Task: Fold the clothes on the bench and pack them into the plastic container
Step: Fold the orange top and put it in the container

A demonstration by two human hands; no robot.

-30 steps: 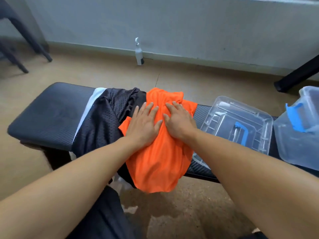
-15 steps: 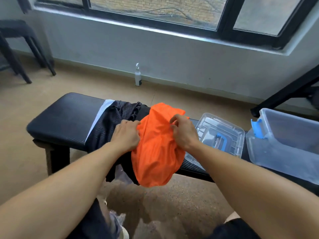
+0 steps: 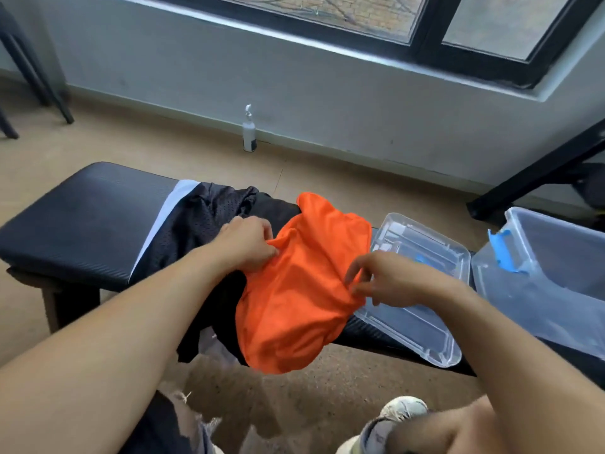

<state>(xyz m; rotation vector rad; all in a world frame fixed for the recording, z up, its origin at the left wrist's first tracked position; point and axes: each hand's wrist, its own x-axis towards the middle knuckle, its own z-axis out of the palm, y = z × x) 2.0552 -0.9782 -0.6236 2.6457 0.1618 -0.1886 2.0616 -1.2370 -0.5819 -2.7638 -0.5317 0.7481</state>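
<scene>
R hand [image 3: 389, 283] pinches orange garment [image 3: 301, 290] at its right edge; L hand [image 3: 245, 245] grips its left edge; hands apart; garment on bench [image 3: 82, 224] atop black clothes [image 3: 203, 224]; lid [image 3: 422, 290], container [image 3: 550, 283] to the right.

Plain indoor room, gym-like or utility space. Long black padded bench [image 3: 85, 221] stands on a tan speckled floor [image 3: 327, 398]. Grey painted wall [image 3: 294, 93] with a black-framed window [image 3: 425, 31] showing brick outside. Small white pump bottle [image 3: 249, 132] stands at the wall base. Black metal chair legs [image 3: 36, 73] far left, slanted black metal frame [image 3: 537, 172] far right.
</scene>
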